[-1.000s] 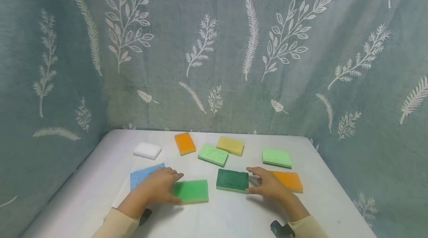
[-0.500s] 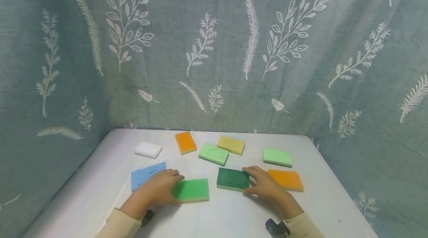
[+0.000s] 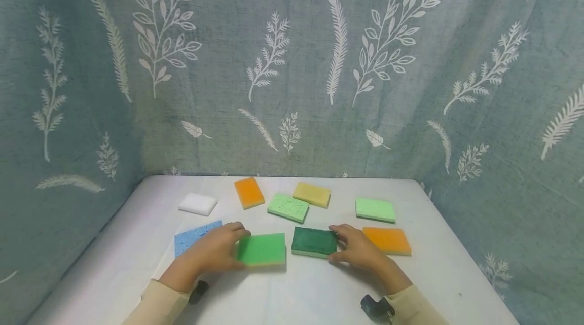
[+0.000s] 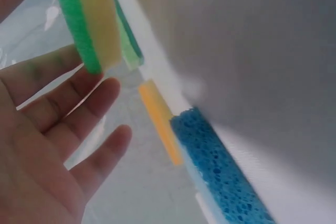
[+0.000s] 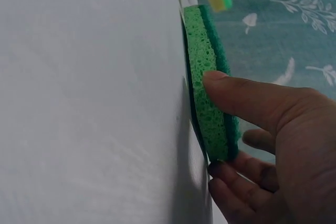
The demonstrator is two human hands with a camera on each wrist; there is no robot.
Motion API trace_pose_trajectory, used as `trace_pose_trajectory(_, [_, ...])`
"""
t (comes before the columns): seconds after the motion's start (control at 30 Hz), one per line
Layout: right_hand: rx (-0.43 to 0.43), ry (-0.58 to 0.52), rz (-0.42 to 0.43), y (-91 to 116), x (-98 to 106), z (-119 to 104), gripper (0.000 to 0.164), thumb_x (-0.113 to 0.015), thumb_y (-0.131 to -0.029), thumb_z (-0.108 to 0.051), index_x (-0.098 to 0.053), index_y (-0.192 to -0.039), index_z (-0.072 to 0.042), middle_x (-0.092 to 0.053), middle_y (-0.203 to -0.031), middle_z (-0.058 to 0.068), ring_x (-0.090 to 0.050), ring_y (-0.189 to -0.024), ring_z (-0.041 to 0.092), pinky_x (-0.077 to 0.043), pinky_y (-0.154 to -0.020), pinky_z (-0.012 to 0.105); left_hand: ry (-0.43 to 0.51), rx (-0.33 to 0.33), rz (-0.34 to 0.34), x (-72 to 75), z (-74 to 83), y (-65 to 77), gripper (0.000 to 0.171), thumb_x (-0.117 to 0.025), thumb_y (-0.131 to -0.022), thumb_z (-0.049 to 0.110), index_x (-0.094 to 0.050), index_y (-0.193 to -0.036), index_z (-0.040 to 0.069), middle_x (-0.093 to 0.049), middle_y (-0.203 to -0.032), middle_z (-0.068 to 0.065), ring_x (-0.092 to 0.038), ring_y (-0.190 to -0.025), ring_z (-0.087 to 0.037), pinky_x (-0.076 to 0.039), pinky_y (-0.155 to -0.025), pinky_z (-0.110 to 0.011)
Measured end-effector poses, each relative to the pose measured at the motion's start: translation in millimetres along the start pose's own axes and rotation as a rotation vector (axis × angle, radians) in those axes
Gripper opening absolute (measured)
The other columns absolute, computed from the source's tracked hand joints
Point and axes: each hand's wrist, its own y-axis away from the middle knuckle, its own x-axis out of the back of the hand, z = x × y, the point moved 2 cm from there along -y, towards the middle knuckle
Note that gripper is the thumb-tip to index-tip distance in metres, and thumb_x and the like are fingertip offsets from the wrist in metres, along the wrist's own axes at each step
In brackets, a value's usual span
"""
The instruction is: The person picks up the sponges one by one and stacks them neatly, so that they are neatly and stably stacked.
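A bright green sponge (image 3: 262, 249) with a pale yellow underside is pinched at its left end by my left hand (image 3: 219, 250). It is raised just off the white table, and the left wrist view shows the thumb and fingertips on its opposite edges. Flat on the table to its right lies a dark green sponge (image 3: 314, 242), whose porous light green layer (image 5: 202, 72) shows in the right wrist view. My right hand (image 3: 360, 250) grips its right end, thumb on the near side and fingers at the far side. A blue sponge (image 3: 193, 236) lies partly hidden behind my left hand.
Behind lie a white sponge (image 3: 198, 204), an orange sponge (image 3: 249, 193), a light green sponge (image 3: 288, 208) close against a yellow sponge (image 3: 312, 194), and another light green sponge (image 3: 375, 210). A second orange sponge (image 3: 388, 240) sits beyond my right hand. A leaf-patterned curtain (image 3: 310, 147) borders the table.
My left hand has lifted the bright green sponge slightly off the table. My right hand has moved left and taken hold of the dark green sponge's right end. The head view has shifted a little.
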Motion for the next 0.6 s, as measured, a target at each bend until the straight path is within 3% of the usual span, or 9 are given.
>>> trace_pose_trajectory(0.37, [0.045,-0.071,-0.029,1,-8,-7,0.081,-0.086,-0.07,-0.037,-0.052,-0.139,-0.009,-0.054,-0.136,0.008,-0.054,-0.12,0.026,-0.039,-0.104,0.048,0.041,0.036,0.025,-1.7,0.7,-7.8,0.066,-0.082,-0.07,0.044,-0.063,-0.125,0.013,-0.056,-0.116,0.005,-0.056,-0.1,-0.012,-0.05,-0.089,-0.037])
trace_pose_trajectory(0.6, [0.071,-0.089,-0.034,-3,-15,-13,0.079,-0.086,-0.071,-0.034,-0.053,-0.138,-0.009,-0.055,-0.136,0.006,-0.055,-0.12,0.025,-0.04,-0.103,0.047,0.056,0.025,0.057,-5.1,0.4,-14.2,0.068,-0.081,-0.071,0.044,-0.063,-0.127,0.01,-0.056,-0.12,0.002,-0.056,-0.105,-0.015,-0.049,-0.091,-0.038])
